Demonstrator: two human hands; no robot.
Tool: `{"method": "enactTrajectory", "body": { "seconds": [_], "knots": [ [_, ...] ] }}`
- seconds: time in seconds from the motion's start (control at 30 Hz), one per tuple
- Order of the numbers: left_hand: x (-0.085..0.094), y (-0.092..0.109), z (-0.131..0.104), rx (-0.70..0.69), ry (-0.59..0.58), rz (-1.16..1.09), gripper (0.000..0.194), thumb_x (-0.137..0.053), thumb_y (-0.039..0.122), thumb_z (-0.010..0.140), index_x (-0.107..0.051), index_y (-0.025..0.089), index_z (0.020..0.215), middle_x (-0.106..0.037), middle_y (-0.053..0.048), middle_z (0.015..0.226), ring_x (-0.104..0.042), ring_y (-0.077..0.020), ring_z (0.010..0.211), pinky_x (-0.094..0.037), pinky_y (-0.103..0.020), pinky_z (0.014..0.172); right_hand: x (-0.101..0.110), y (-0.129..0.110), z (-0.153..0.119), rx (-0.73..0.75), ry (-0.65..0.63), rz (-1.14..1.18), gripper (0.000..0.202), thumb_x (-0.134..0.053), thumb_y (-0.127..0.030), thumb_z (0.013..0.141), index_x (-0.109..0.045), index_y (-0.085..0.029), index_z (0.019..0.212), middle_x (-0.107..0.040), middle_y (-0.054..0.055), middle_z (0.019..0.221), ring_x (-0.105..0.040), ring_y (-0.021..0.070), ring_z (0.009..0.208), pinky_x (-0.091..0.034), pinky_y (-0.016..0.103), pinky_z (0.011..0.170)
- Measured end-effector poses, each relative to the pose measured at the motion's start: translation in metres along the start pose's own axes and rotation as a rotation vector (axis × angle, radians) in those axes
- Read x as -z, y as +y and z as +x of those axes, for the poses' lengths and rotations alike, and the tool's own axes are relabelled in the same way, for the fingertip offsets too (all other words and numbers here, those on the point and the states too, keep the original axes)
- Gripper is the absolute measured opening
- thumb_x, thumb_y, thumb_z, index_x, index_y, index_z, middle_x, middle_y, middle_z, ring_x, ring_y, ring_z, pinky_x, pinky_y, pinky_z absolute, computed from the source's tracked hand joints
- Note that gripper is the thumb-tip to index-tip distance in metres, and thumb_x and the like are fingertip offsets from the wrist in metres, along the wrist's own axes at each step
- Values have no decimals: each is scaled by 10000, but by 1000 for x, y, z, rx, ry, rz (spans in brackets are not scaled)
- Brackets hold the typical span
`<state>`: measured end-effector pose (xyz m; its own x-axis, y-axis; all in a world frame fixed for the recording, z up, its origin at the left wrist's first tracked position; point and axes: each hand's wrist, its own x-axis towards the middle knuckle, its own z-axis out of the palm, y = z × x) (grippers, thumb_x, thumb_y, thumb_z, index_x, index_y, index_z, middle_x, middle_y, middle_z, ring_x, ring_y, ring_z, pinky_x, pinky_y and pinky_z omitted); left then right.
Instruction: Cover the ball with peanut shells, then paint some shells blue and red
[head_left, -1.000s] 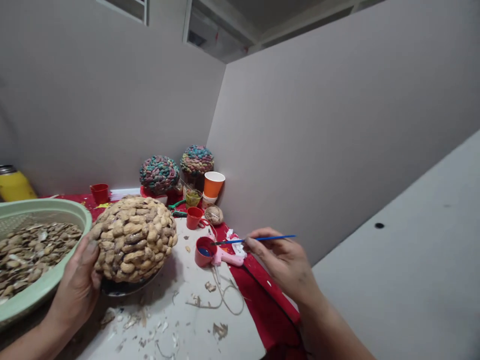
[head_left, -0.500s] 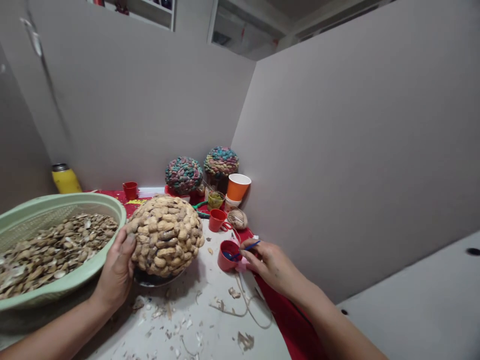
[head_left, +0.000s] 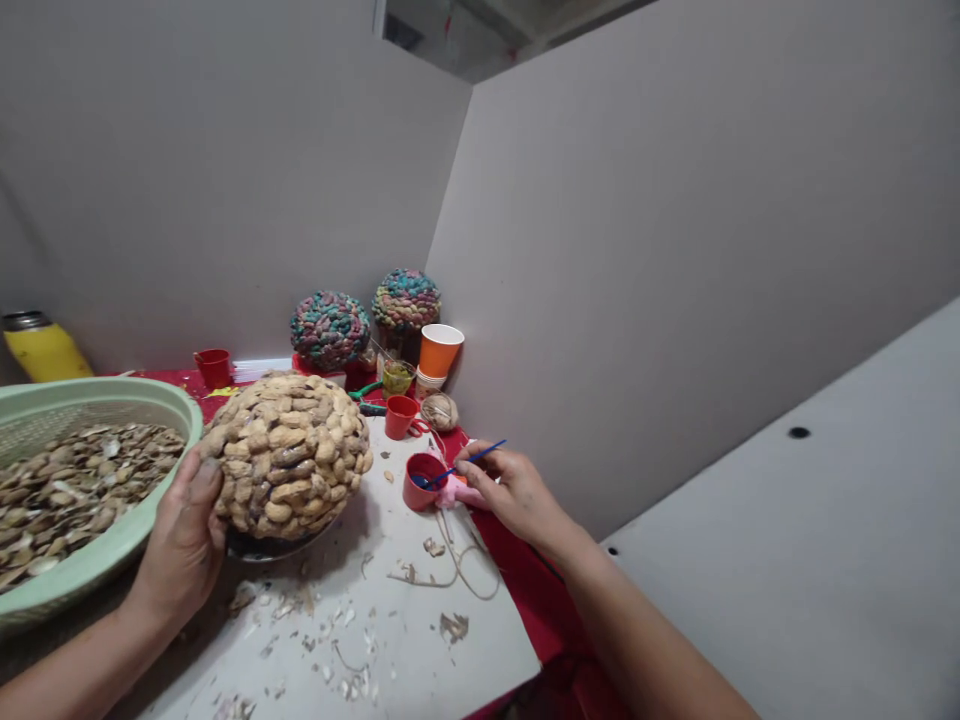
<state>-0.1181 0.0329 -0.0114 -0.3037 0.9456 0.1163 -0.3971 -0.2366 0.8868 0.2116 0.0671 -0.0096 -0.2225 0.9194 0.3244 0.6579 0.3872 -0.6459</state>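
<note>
My left hand (head_left: 184,535) grips the left side of a ball covered in peanut shells (head_left: 292,455), thumb on its front. Under the ball shows the rim of a dark dish (head_left: 277,548). In my right hand (head_left: 510,490) a thin blue paintbrush (head_left: 480,453) is pinched between thumb and fingers. Its tip dips into a red cup (head_left: 417,490) holding dark blue liquid. A pink object (head_left: 459,492) lies between the cup and my right hand. A second red cup (head_left: 400,417) stands just behind.
A green basket (head_left: 191,410) of shells stands at the left. Two coloured shell balls (head_left: 330,330), an orange paper cup (head_left: 441,350) and a twine ball (head_left: 439,411) are at the back. Shell scraps and string litter the white board (head_left: 420,650). Grey panels (head_left: 637,230) rise behind and right.
The view has turned to the right, so everything sits further left. The brush leans lower over the cup's rim, its tip still inside. My left hand keeps its hold on the shell ball.
</note>
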Motion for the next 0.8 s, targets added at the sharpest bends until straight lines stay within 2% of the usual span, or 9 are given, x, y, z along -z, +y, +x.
{"method": "enactTrajectory", "body": {
  "seconds": [0.17, 0.3, 0.4, 0.5, 0.57, 0.7, 0.8],
  "knots": [
    [1, 0, -2, 3, -4, -32, 587, -729, 474, 824, -590, 270, 1357, -724, -24, 1265, -617, -302, 1254, -516, -396, 1064, -8, 3, 2, 21, -26, -8, 236, -508, -339, 929, -658, -189, 825, -695, 51, 768, -614, 180, 662, -473, 282, 620],
    [6, -6, -1, -18, -35, -52, 576, -681, 471, 867, -558, 250, 1385, -685, -62, 1334, -576, -314, 1306, -492, -437, 1084, -13, 4, 1, 29, -30, 71, 262, -521, -360, 923, -681, -178, 822, -706, 69, 822, -603, 171, 647, -493, 269, 579],
    [7, -6, -1, -16, -66, -54, 594, -681, 482, 863, -548, 258, 1398, -666, -69, 1362, -555, -324, 1327, -483, -444, 1092, -9, 5, 0, -86, 53, 228, 283, -608, -436, 874, -687, -172, 809, -699, 64, 844, -578, 150, 608, -502, 253, 530],
    [5, -4, -1, -14, -51, -43, 612, -701, 481, 846, -549, 274, 1402, -668, -53, 1363, -555, -326, 1326, -488, -434, 1090, -5, 4, -2, -205, 188, 464, 328, -742, -496, 770, -692, -175, 816, -647, 7, 679, -560, 138, 575, -500, 239, 511],
    [3, -2, -2, -16, -30, -20, 593, -694, 478, 852, -558, 283, 1395, -665, -27, 1369, -549, -323, 1332, -498, -426, 1084, -4, 6, -2, -254, 258, 584, 387, -797, -533, 709, -685, -175, 805, -649, -3, 640, -567, 134, 561, -504, 238, 506],
    [-1, 1, -3, -1, -28, 9, 521, -656, 469, 883, -576, 313, 1373, -664, 25, 1372, -537, -318, 1342, -513, -414, 1073, -9, 17, -2, -315, 354, 682, 474, -826, -581, 657, -645, -172, 816, -710, 18, 672, -605, 122, 537, -509, 229, 497],
    [-1, 2, -4, -3, -33, -11, 543, -697, 467, 846, -593, 307, 1354, -684, 11, 1343, -560, -327, 1318, -517, -425, 1068, -15, 26, -2, -361, 394, 767, 507, -855, -578, 615, -621, -168, 799, -712, 14, 647, -580, 100, 465, -493, 208, 437]
  ]
}}
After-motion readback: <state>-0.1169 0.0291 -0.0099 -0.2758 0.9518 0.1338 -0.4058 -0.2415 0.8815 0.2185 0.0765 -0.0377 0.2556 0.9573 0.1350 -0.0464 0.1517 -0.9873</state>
